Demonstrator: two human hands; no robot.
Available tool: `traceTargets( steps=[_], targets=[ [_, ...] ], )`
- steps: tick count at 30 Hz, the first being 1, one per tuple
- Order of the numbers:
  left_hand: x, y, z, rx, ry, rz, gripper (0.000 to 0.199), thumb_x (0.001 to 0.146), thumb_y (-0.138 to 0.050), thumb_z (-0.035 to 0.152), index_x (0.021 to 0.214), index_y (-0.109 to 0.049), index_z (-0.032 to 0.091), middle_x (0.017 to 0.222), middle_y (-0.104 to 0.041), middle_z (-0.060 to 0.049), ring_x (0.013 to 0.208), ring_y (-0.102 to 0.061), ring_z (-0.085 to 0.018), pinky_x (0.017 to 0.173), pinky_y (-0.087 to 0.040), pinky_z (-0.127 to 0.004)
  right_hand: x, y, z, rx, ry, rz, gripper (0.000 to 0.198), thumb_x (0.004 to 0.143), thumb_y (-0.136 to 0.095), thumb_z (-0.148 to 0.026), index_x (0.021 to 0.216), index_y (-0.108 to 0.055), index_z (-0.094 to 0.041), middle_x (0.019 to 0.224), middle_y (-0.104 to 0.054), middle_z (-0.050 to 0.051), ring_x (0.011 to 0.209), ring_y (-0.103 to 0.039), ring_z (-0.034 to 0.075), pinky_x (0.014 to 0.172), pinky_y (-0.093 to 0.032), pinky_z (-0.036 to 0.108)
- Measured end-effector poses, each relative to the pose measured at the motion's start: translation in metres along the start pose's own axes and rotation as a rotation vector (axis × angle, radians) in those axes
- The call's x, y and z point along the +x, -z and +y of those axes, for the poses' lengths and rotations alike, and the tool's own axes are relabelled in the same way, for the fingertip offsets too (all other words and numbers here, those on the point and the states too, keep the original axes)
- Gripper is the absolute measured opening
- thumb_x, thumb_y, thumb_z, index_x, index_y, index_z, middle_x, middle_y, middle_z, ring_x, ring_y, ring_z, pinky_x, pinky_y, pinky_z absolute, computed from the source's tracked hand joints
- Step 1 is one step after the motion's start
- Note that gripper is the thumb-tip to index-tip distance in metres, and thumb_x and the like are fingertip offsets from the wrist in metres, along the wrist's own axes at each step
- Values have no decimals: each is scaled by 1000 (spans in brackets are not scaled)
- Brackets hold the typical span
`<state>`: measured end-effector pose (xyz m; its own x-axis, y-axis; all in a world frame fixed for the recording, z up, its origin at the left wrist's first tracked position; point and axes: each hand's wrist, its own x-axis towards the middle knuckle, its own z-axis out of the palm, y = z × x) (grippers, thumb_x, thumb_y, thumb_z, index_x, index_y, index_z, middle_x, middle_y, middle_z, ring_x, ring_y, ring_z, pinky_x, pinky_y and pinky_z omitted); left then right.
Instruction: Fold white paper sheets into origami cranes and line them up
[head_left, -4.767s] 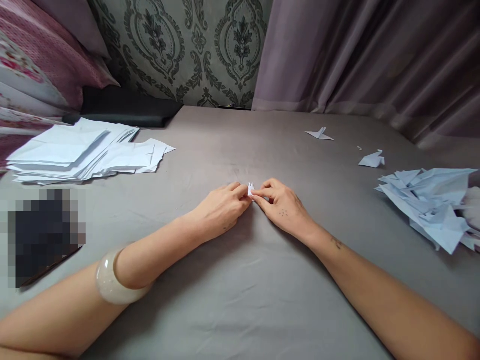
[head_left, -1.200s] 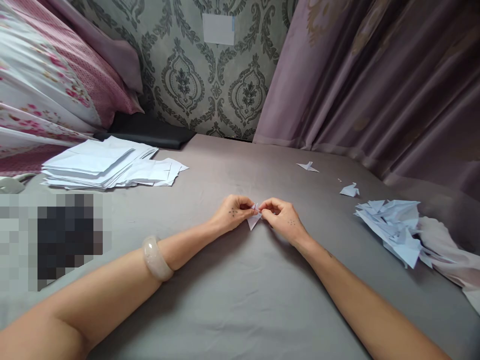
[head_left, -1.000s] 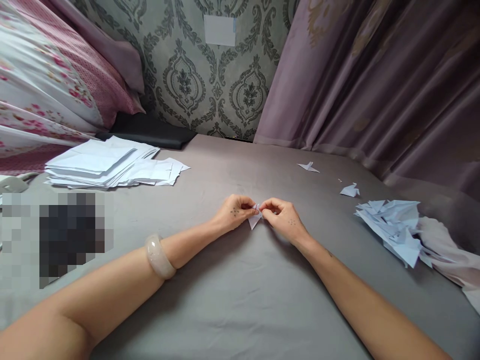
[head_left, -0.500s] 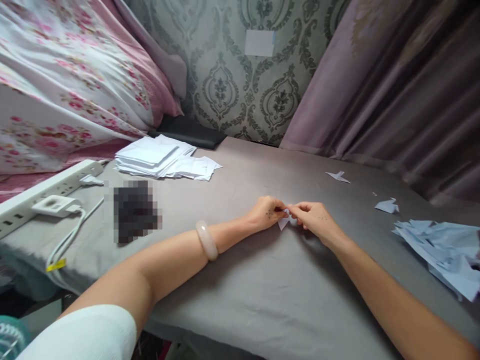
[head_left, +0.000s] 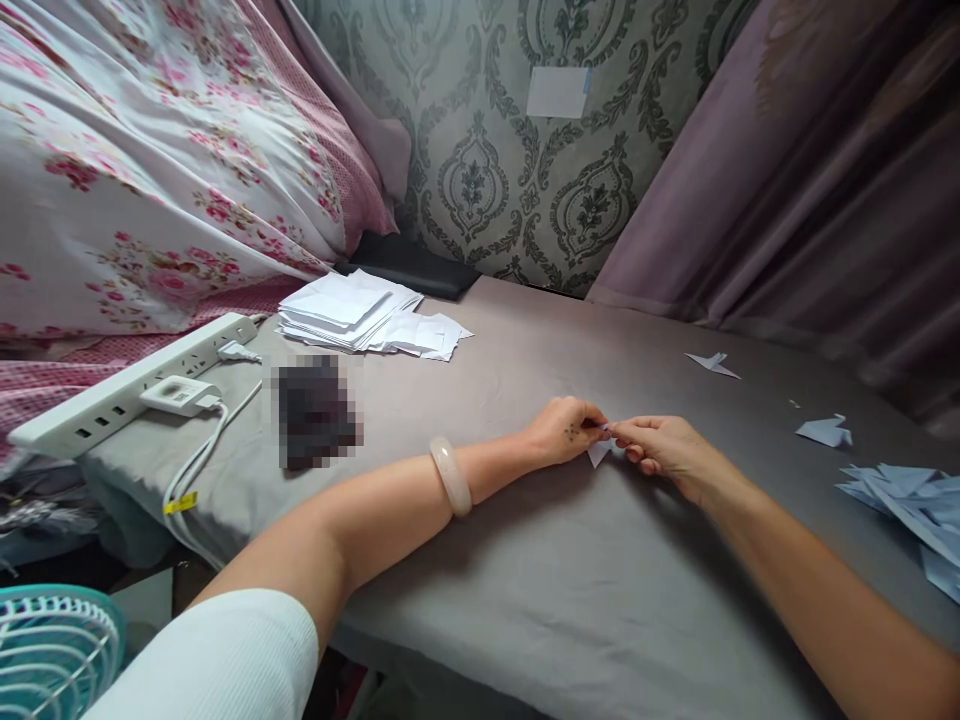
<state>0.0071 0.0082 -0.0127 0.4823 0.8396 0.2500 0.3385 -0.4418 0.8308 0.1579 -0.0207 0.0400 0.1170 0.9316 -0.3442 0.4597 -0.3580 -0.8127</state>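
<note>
Between my fingertips is a small piece of folded white paper [head_left: 598, 453], its pointed end showing below my fingers. My left hand [head_left: 570, 430] pinches it from the left, a pale bangle [head_left: 451, 477] on that forearm. From the right, my right hand [head_left: 660, 448] pinches the paper's upper edge with thumb and forefinger, the other fingers curled. Most of the paper is hidden by my fingers. Both hands are just above or resting on the grey cloth of the table [head_left: 525, 570]; I cannot tell which.
A stack of white paper sheets [head_left: 337, 300] lies at the back left, near a white power strip [head_left: 135, 385] with cables. Folded paper birds [head_left: 825, 431] and a heap of folded paper [head_left: 907, 500] lie at the right. A teal fan [head_left: 56, 650] stands low left.
The view has shifted left, so everything appears further right. My right hand has turned slightly, its fingers still at the paper; my left hand keeps its pinch.
</note>
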Motion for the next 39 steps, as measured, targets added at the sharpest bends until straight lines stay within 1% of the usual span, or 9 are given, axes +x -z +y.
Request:
traceTargets(
  steps=[4, 7, 10, 13, 16, 20, 27, 34, 39],
  targets=[
    [0, 1, -1, -26, 16, -11, 23, 81, -57, 27, 88, -73, 13, 75, -70, -3, 68, -57, -12, 63, -43, -19, -1, 3, 2, 139, -86, -72, 15, 66, -72, -26, 69, -65, -14, 66, -58, 1, 48, -45, 5, 39, -33, 17],
    [1, 2, -1, -27, 10, -19, 25, 81, -57, 29, 89, -74, 12, 75, -70, -3, 67, -57, -12, 64, -43, -19, 0, 7, 4, 190, -110, -121, 14, 69, -71, -25, 73, -66, -13, 69, -59, 1, 50, -47, 4, 41, -36, 15],
    [0, 1, 1, -34, 0, -26, 26, 81, -57, 31, 89, -74, 12, 74, -70, -3, 67, -58, -12, 64, -44, -19, 1, 9, 6, 218, -104, -150, 13, 68, -71, -24, 71, -64, -13, 67, -58, 1, 51, -47, 4, 40, -35, 14],
    [-1, 1, 4, -35, 19, -8, 27, 81, -56, 32, 86, -74, 12, 74, -70, -3, 68, -59, -13, 65, -45, -19, 1, 9, 8, 263, -92, -142, 15, 67, -71, -24, 66, -61, -13, 59, -52, -2, 47, -43, 3, 37, -31, 13],
    [-2, 1, 8, -34, 26, 2, 27, 79, -57, 34, 84, -74, 13, 74, -70, -3, 70, -60, -14, 66, -46, -19, 2, 11, 10, 293, -72, -168, 17, 66, -71, -25, 65, -59, -13, 54, -47, -5, 44, -39, 3, 36, -27, 15],
    [-3, 2, 11, -36, 37, -7, 31, 80, -57, 38, 84, -74, 13, 71, -69, -1, 68, -59, -14, 64, -45, -19, 3, 14, 16, 311, -54, -186, 20, 63, -73, -26, 64, -57, -13, 54, -48, -5, 45, -41, 4, 37, -27, 15],
    [-4, 2, 11, -54, 68, -26, 32, 80, -57, 39, 86, -74, 13, 71, -68, -1, 65, -57, -13, 59, -42, -18, 7, 15, 21, 316, -34, -199, 20, 64, -71, -25, 61, -55, -14, 54, -47, -4, 46, -40, 4, 37, -27, 15],
    [-2, 0, 9, -52, 119, -5, 31, 78, -60, 39, 87, -75, 14, 73, -70, -4, 65, -59, -14, 62, -44, -21, 8, 15, 24, 340, -11, -197, 21, 66, -72, -27, 61, -59, -12, 53, -45, -4, 46, -38, 3, 37, -26, 15],
    [-3, -1, 11, -42, 139, 8, 31, 77, -60, 39, 86, -75, 13, 72, -71, -4, 62, -58, -14, 59, -44, -20, 8, 14, 25, 359, -9, -189, 21, 66, -73, -27, 61, -59, -12, 52, -45, -5, 46, -37, 3, 36, -26, 15]
  ],
)
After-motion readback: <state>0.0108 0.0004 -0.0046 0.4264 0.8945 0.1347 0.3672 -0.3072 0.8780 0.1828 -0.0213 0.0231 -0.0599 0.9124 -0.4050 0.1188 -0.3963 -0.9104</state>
